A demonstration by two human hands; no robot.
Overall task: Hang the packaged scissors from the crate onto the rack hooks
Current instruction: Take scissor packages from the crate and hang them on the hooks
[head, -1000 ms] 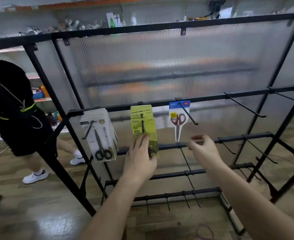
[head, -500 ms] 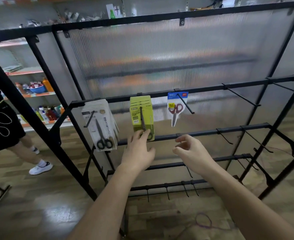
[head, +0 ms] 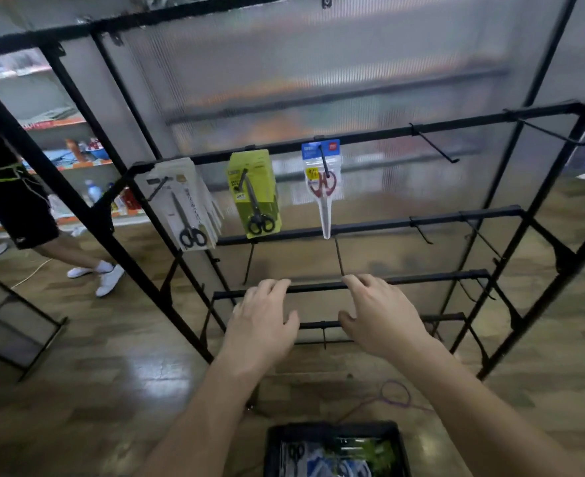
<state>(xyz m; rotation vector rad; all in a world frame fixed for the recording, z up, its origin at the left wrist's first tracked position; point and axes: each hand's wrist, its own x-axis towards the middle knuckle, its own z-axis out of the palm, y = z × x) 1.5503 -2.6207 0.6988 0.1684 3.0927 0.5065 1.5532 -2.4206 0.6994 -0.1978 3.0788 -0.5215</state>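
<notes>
Three hooks (head: 324, 160) of the rack (head: 370, 135) are filled; more packs (head: 318, 459) are seen in the crate (head: 332, 427). The left hand (head: 263, 321) and right hand (head: 384, 318) are relaxed, empty.

A shop — hook rack (head: 387, 224) of packaged scissors (head: 254, 194), stocked shelves (head: 53, 124) behind
</notes>
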